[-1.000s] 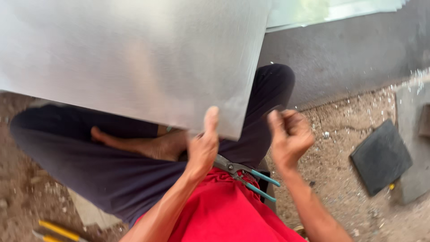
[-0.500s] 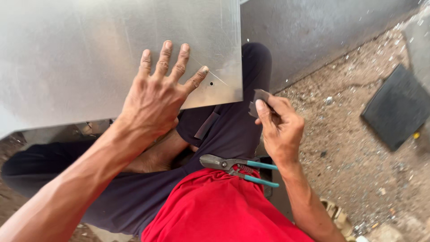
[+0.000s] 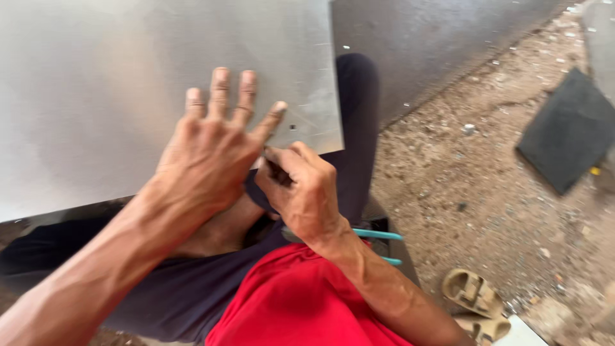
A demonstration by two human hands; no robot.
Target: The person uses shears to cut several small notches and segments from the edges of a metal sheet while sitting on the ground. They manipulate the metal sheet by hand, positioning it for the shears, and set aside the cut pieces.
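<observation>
A large grey metal sheet lies across my lap and fills the upper left of the view. My left hand presses flat on its lower right part, fingers spread. My right hand is closed around a small dark object, its tip close to the sheet's lower edge beside my left thumb. Tin snips with teal handles rest on my lap under my right wrist, mostly hidden. I sit cross-legged in dark trousers and a red shirt.
A second grey sheet lies behind on the ground. Gravelly dirt ground spreads to the right, with a dark square slab at the right edge. A tan sandal lies at the lower right.
My left hand went from gripping the sheet's edge to lying flat on it. My right hand came in from the right to the sheet's lower corner, covering the snips.
</observation>
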